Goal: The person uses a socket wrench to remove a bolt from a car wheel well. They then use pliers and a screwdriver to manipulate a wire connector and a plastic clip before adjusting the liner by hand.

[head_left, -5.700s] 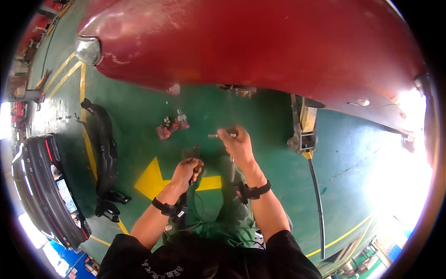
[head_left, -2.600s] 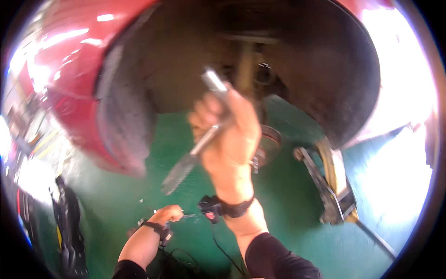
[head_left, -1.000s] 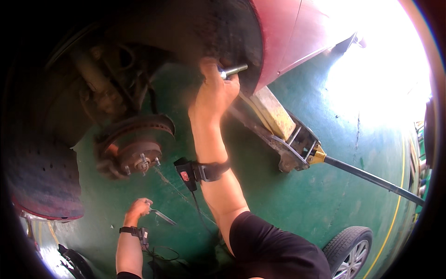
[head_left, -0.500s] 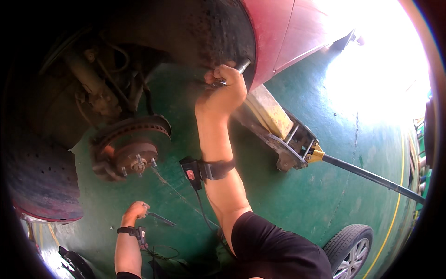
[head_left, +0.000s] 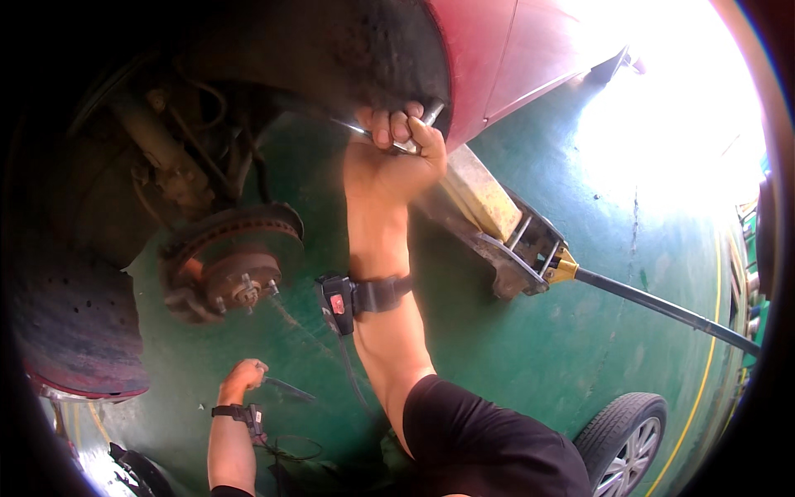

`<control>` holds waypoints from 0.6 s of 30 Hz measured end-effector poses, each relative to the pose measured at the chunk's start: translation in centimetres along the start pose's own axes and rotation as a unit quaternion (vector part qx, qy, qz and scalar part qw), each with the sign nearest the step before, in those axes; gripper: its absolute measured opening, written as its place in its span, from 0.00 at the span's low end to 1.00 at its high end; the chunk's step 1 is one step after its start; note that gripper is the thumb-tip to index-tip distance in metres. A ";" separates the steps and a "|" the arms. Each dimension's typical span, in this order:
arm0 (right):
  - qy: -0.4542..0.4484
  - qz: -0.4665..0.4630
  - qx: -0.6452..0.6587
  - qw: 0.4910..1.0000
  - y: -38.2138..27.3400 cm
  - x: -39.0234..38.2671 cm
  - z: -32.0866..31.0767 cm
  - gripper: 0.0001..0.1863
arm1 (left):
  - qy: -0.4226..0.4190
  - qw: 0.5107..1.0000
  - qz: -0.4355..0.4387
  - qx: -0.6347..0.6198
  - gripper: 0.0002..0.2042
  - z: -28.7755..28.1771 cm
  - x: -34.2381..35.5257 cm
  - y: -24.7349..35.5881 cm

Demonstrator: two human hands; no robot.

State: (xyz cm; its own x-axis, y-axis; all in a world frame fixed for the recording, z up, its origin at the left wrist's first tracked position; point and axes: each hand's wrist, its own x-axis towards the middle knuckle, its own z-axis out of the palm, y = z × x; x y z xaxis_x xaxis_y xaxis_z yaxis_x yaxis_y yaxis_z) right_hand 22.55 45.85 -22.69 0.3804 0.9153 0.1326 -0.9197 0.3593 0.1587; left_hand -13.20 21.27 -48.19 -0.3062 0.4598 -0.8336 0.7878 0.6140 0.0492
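My right hand [head_left: 393, 157] is raised to the rear edge of the dark wheel arch liner [head_left: 389, 50], beside the red body panel [head_left: 480, 58]. Its fingers are wrapped round a ratchet wrench [head_left: 354, 128], whose shiny handle shows left of the fingers. The socket end [head_left: 433, 112] points up to the liner's edge; whether it sits on a fastener is hidden. Low on the left, my left hand [head_left: 243, 376] is closed round a slim dark grey tool [head_left: 290, 389] with a long flat end; its kind is unclear.
A rusty brake disc and hub [head_left: 244, 273] with bare studs hangs below a strut [head_left: 161, 153]. A floor jack [head_left: 497, 219] reaches under the car, its long handle [head_left: 662, 311] stretching right. A wheel [head_left: 625, 443] lies at lower right. A cable [head_left: 352, 373] hangs by my right arm.
My right hand has turned at the wrist and shifted slightly, so the ratchet handle now shows to its left. My left hand has hardly moved.
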 end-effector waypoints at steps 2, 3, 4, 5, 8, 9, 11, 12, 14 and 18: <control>0.028 -0.058 -0.101 0.993 0.1 0.1 0.1 0.01 | 0.013 1.000 0.005 0.000 0.15 0.0 0.1 -0.3; 0.047 -0.089 -0.163 0.981 0.1 0.3 0.2 0.01 | 0.019 1.000 0.004 0.000 0.15 0.0 0.2 -0.4; 0.063 -0.090 -0.160 0.981 0.1 0.2 0.2 0.01 | 0.024 1.000 0.003 -0.005 0.15 0.0 0.3 -0.7; 0.065 -0.092 -0.165 0.980 0.1 0.3 0.1 0.02 | 0.042 0.999 -0.004 0.007 0.15 0.0 0.4 -0.8; 0.073 -0.115 -0.237 0.962 0.3 0.4 -0.2 0.03 | 0.073 0.997 -0.015 0.016 0.14 0.1 0.6 -1.0; 0.064 -0.133 -0.264 0.953 0.5 0.4 -0.3 0.03 | 0.077 0.997 -0.011 0.014 0.14 0.2 0.7 -1.1; 0.105 -0.201 -0.454 0.862 0.8 0.5 -0.5 0.03 | 0.078 0.997 -0.001 0.023 0.15 0.3 0.7 -1.0; 0.148 -0.208 -0.542 0.801 0.8 0.6 -0.4 0.03 | 0.079 0.996 0.004 0.033 0.15 0.3 0.7 -0.9; 0.104 -0.185 -0.424 0.881 0.8 0.5 -0.3 0.03 | 0.084 0.996 0.013 0.030 0.15 0.4 0.7 -0.7; 0.040 -0.030 -0.094 0.994 0.0 0.3 0.2 0.03 | 0.084 0.996 0.032 0.000 0.15 0.4 0.3 -0.4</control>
State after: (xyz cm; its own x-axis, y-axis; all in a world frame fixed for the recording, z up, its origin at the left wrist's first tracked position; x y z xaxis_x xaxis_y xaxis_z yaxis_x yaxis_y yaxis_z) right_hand 22.73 46.13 -22.45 0.4340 0.8995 0.0496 -0.8999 0.4355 -0.0231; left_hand -13.36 20.90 -48.74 -0.3398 0.5986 -0.7254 0.8084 0.5801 0.0999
